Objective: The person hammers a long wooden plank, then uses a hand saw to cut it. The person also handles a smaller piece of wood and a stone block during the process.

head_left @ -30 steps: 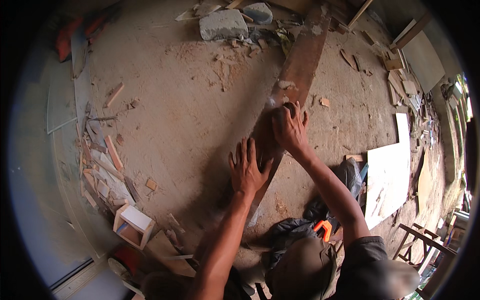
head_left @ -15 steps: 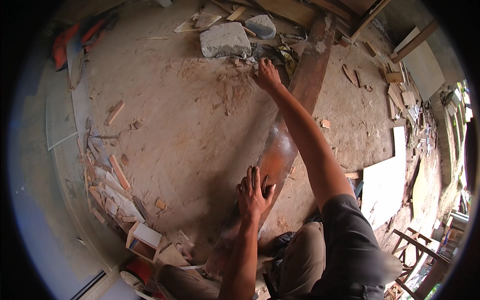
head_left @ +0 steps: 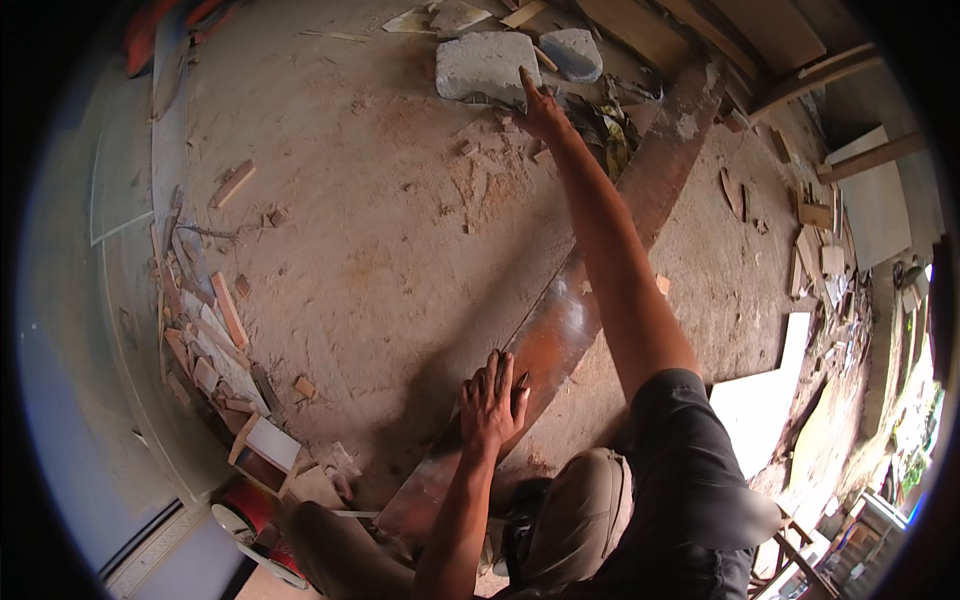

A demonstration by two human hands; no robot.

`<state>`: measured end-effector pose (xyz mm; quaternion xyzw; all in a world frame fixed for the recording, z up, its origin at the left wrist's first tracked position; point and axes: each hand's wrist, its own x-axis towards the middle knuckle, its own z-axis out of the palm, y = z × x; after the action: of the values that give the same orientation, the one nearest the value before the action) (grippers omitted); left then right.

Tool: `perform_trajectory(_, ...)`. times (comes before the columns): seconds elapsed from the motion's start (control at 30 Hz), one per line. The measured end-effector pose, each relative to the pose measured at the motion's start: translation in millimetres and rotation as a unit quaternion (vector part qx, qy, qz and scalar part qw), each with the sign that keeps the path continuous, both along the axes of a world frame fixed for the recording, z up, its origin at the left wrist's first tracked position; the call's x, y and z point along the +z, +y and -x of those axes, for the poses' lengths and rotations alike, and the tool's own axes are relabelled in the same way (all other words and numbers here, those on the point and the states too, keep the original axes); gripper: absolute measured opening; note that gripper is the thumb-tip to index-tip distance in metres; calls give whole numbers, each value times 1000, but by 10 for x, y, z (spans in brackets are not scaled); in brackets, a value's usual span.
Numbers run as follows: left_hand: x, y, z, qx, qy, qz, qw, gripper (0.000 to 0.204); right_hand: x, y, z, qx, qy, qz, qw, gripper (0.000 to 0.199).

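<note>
One long wooden board (head_left: 560,335), two bare hands, two grey masonry pieces, one small open box (head_left: 272,442) and one large white panel (head_left: 765,405) are in view. The board lies slantwise on the floor (head_left: 350,250), running from beside the person's knees to the far clutter; it is reddish brown, with a pale, shiny smear near its middle and crusty patches at its far end. The left hand (head_left: 488,405) rests on the board's near half, fingers slightly spread. The right hand (head_left: 543,112) reaches left of the board's far half, index finger extended at the larger block (head_left: 487,65); whether it touches or holds anything cannot be told. The smaller stone (head_left: 572,55) sits between that block and the board. The dusty, earth-brown floor has wood scraps (head_left: 228,310) well left of the board; daylight enters far to its right.
</note>
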<state>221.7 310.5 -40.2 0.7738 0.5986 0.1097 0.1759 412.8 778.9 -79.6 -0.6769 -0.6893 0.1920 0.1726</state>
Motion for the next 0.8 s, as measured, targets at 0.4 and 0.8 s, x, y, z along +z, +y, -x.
perform_trajectory(0.4, 3, 29, -25, -1, -5, -6, 1000, 65, -161, -1, 293, -127, 18, -95, 987, 61)
perform_trajectory(0.8, 37, -8, -41, -1, -30, -23, 999, 64, 288, -1202, 221, -20, -8, -130, 991, 47)
